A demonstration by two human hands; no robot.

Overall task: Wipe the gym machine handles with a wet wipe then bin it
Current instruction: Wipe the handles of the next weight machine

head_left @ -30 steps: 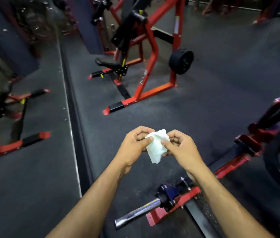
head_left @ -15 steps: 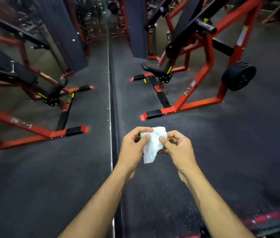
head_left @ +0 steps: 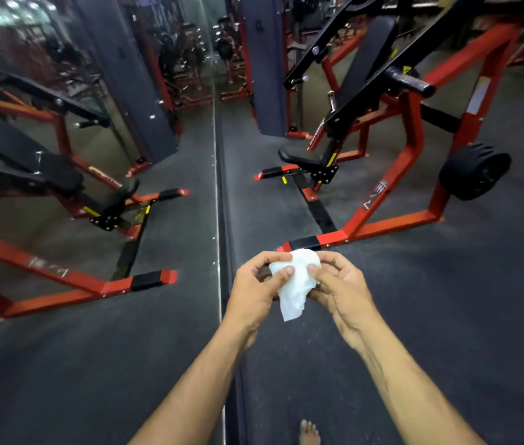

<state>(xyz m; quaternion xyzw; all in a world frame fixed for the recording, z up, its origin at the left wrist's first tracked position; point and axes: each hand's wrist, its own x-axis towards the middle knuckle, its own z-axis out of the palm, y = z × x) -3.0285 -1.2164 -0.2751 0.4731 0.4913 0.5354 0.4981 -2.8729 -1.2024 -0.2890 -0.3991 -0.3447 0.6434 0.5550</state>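
Observation:
A crumpled white wet wipe (head_left: 296, 285) hangs between both my hands in front of me, above the dark floor. My left hand (head_left: 254, 290) pinches its left side with thumb and fingers. My right hand (head_left: 339, 289) pinches its right side. A red and black gym machine (head_left: 411, 146) stands ahead on the right, with a black seat (head_left: 299, 159) and back pad. One black handle (head_left: 410, 83) sticks out at its upper right, and a smaller grip (head_left: 297, 81) points left. No bin is in view.
A wall mirror (head_left: 87, 187) fills the left half, its base strip (head_left: 220, 200) running down the floor, and reflects the machine. A black weight plate (head_left: 475, 171) hangs on the machine's right side. Dark pillar (head_left: 267, 65) behind. My bare foot (head_left: 309, 432) shows at the bottom.
The view has swung left and closer to the red machine; the bar and red frame at lower right are gone. Both hands keep working the wipe between them.

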